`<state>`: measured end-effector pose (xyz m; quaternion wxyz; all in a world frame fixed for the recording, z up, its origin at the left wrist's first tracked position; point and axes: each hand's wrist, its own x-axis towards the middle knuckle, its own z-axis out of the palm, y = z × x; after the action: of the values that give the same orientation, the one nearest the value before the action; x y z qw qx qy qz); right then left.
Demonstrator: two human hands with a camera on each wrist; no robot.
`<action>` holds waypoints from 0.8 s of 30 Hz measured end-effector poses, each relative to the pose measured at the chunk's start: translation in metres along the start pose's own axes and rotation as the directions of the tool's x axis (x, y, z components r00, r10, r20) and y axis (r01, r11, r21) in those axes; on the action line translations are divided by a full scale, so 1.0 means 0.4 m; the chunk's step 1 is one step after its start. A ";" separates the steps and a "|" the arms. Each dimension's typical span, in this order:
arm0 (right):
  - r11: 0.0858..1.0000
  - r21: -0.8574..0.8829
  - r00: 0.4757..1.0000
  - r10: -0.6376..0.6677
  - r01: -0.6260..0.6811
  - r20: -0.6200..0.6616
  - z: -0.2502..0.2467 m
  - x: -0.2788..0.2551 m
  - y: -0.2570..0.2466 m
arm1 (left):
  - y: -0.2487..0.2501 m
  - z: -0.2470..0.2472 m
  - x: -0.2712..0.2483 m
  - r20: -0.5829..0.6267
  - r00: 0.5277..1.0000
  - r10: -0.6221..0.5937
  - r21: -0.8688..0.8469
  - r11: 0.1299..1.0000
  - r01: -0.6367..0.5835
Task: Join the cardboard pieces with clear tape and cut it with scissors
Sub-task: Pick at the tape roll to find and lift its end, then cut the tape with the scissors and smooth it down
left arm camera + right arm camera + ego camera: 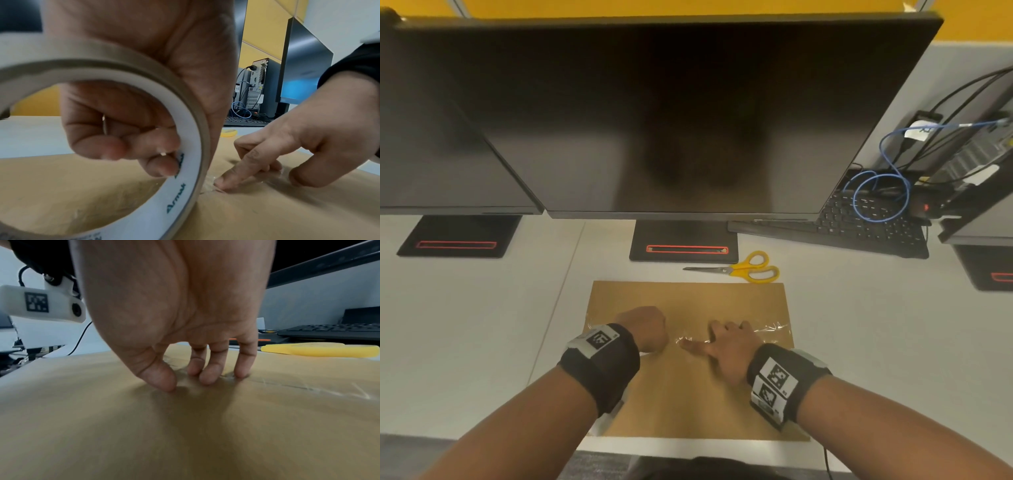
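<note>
Hands (645,329) on crinkled clear tape (774,330), cardboard (688,394)

Evenly lit from overhead; soft shadows under fingers on cardboard (185,426). Wide-angle bowing toward 3 and 9 o'clock; blurred tape roll (127,162) close up.

This is an office, at a shared row of computer workstations. A wide dark monitor (654,113) stands on a white table (482,308), its black base marked with a red outline. Left of that monitor stands a second monitor (441,164) on the same kind of base, and the base of a third shows at the far right. Right of the main monitor lies a black keyboard (859,222) tucked partly under its edge, with a coiled blue network cable (883,192) and black leads running to a desktop computer tower (259,84). Behind the monitors rise yellow and pale partition panels (688,7).
</note>
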<state>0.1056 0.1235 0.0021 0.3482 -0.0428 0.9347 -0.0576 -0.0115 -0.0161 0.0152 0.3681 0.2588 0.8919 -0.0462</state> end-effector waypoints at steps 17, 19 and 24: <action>0.903 0.345 0.890 0.358 -0.255 -0.281 -0.083 0.058 0.306 | 0.018 -0.010 0.028 0.042 0.998 -0.052 0.003 0.999 0.052; 0.908 0.341 0.912 0.335 -0.244 -0.239 -0.084 0.070 0.327 | 0.017 -0.011 0.031 0.051 0.998 -0.047 0.008 0.999 0.046; 0.938 0.220 0.907 0.321 -0.266 -0.273 -0.079 0.079 0.338 | 0.020 -0.013 0.035 0.065 0.997 -0.034 0.052 0.998 0.030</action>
<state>0.0556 0.2562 -0.0132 0.2071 0.1394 0.9638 -0.0932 -0.0190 -0.0019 0.0103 0.3896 0.2520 0.8819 -0.0832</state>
